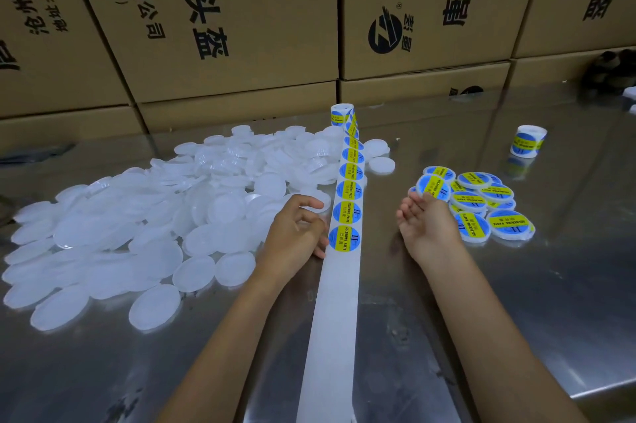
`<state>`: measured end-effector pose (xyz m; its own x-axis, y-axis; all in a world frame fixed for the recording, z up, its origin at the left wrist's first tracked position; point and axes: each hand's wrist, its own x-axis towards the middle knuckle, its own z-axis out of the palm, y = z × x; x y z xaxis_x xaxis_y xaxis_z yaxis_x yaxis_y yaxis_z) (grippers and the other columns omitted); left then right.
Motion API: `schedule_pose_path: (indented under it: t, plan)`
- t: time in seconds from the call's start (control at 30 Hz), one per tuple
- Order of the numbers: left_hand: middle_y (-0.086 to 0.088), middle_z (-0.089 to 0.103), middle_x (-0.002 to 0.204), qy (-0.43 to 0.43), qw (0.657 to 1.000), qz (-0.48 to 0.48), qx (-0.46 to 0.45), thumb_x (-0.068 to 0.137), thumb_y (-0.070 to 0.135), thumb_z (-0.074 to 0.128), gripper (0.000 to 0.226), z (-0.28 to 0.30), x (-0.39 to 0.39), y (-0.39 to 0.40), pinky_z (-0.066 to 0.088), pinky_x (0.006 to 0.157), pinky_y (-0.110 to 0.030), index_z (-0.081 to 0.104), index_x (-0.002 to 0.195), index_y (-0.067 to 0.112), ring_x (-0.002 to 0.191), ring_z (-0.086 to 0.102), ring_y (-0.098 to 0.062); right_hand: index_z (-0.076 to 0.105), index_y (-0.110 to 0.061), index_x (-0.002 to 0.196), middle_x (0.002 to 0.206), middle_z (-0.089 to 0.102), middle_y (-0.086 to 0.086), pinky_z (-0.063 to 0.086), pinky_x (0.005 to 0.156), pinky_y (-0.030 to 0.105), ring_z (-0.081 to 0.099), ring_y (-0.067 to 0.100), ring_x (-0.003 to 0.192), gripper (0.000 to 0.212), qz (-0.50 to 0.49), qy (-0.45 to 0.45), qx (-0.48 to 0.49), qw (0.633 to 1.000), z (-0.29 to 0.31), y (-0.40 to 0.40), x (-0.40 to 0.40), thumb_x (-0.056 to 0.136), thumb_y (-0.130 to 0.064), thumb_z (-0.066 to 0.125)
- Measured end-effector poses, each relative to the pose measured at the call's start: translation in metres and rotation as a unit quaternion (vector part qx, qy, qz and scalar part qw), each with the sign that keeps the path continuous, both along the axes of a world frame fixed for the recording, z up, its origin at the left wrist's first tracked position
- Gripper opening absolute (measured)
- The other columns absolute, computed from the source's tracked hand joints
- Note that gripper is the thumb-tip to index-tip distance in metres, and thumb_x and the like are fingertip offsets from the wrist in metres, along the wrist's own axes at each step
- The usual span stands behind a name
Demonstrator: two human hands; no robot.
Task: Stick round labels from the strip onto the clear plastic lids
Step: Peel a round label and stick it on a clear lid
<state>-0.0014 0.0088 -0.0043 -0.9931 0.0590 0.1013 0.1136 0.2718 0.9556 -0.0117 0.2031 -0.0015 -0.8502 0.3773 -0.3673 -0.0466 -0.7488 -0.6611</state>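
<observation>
Head view looks down on a shiny metal table [516, 302], with printed cardboard boxes [241, 26] stacked along its far edge. My left hand [296, 233] rests with curled fingers against the label strip [346, 216], which runs up the middle from a roll [341, 113]. My right hand [426, 219] holds one labelled lid [433, 185] at its fingertips, beside the finished pile [488, 205]. Clear lids [155, 216] lie heaped on the left. A second roll [526, 142] stands far right.

Right hand [425, 223] holds a labelled lid [433, 187]; left hand [296, 228] seemingly touches the strip [347, 212].
</observation>
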Motion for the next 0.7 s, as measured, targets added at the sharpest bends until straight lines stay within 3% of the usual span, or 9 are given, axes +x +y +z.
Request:
schedule_pose_path:
  t: [0.13, 0.27, 0.37, 0.43, 0.5, 0.57, 0.63, 0.7]
  plan:
    - [-0.014, 0.065, 0.087, 0.006, 1.0, 0.002, -0.01, 0.096, -0.005, 0.045, 0.027, 0.0, 0.0, 0.0, 0.059, 0.06, -0.032, 0.058, 0.11, 0.014, 0.063, 0.067, -0.017, 0.057, -0.009, 0.104, 0.088, 0.057, 0.003, 0.046, 0.062, 0.021, 0.052, 0.011, 0.072, 0.015, -0.007, 0.015, -0.057, 0.998, 0.001, 0.005, 0.002, 0.103, -0.011, 0.041]
    - [-0.015, 0.067, 0.084, 0.02, 1.0, 0.019, -0.015, 0.096, -0.005, 0.045, 0.026, -0.001, -0.002, -0.001, 0.06, 0.067, -0.033, 0.06, 0.108, 0.012, 0.064, 0.067, -0.02, 0.054, -0.006, 0.121, 0.096, 0.066, 0.004, 0.048, 0.066, 0.021, 0.056, 0.011, 0.077, 0.025, 0.021, 0.02, -0.039, 0.999, 0.001, 0.005, 0.003, 0.102, -0.009, 0.039]
    - [-0.002, 0.067, 0.086, 0.082, 0.991, 0.079, -0.068, 0.097, 0.002, 0.051, 0.021, -0.005, -0.004, -0.005, 0.054, 0.069, -0.015, 0.064, 0.104, 0.017, 0.075, 0.065, -0.013, 0.06, -0.007, 0.118, 0.092, 0.069, 0.003, 0.049, 0.064, 0.022, 0.055, 0.012, 0.069, 0.027, 0.043, 0.014, 0.062, 0.997, 0.003, -0.001, 0.001, 0.1, -0.01, 0.041]
    - [0.007, 0.064, 0.094, 0.137, 0.975, 0.12, -0.125, 0.097, 0.006, 0.053, 0.018, -0.006, -0.006, -0.01, 0.043, 0.068, -0.003, 0.064, 0.103, 0.019, 0.085, 0.06, -0.009, 0.067, -0.007, 0.113, 0.087, 0.071, 0.0, 0.051, 0.064, 0.024, 0.058, 0.013, 0.067, 0.025, 0.037, 0.021, 0.223, 0.974, 0.002, -0.011, 0.0, 0.097, -0.01, 0.048]
    - [0.007, 0.06, 0.097, 0.178, 0.959, 0.145, -0.169, 0.095, 0.005, 0.054, 0.019, -0.007, -0.009, -0.016, 0.039, 0.072, -0.007, 0.064, 0.103, 0.019, 0.092, 0.054, -0.01, 0.07, -0.013, 0.112, 0.096, 0.073, -0.002, 0.052, 0.079, 0.029, 0.064, 0.014, 0.084, 0.024, 0.022, 0.063, 0.443, 0.894, -0.001, -0.025, 0.002, 0.095, -0.011, 0.053]
    - [0.008, 0.057, 0.098, 0.194, 0.948, 0.155, -0.198, 0.092, 0.003, 0.055, 0.021, -0.009, -0.01, -0.019, 0.039, 0.079, -0.016, 0.063, 0.104, 0.018, 0.099, 0.051, -0.013, 0.068, -0.018, 0.12, 0.113, 0.068, -0.004, 0.042, 0.094, 0.028, 0.057, 0.014, 0.107, 0.03, 0.021, 0.125, 0.64, 0.758, -0.01, -0.041, 0.003, 0.094, -0.012, 0.055]
    - [0.008, 0.057, 0.1, 0.199, 0.943, 0.154, -0.218, 0.09, 0.003, 0.057, 0.022, -0.011, -0.011, -0.02, 0.042, 0.087, -0.025, 0.063, 0.105, 0.018, 0.103, 0.05, -0.014, 0.061, -0.023, 0.13, 0.128, 0.062, -0.007, 0.028, 0.1, 0.025, 0.047, 0.013, 0.124, 0.037, 0.037, 0.15, 0.762, 0.629, -0.018, -0.054, -0.003, 0.094, -0.018, 0.056]
    - [0.007, 0.057, 0.102, 0.2, 0.941, 0.149, -0.229, 0.09, 0.003, 0.058, 0.021, -0.012, -0.011, -0.019, 0.044, 0.092, -0.03, 0.063, 0.105, 0.017, 0.104, 0.05, -0.015, 0.055, -0.024, 0.136, 0.138, 0.056, -0.009, 0.02, 0.108, 0.028, 0.038, 0.014, 0.137, 0.041, 0.059, 0.139, 0.812, 0.564, -0.024, -0.062, -0.011, 0.096, -0.026, 0.055]
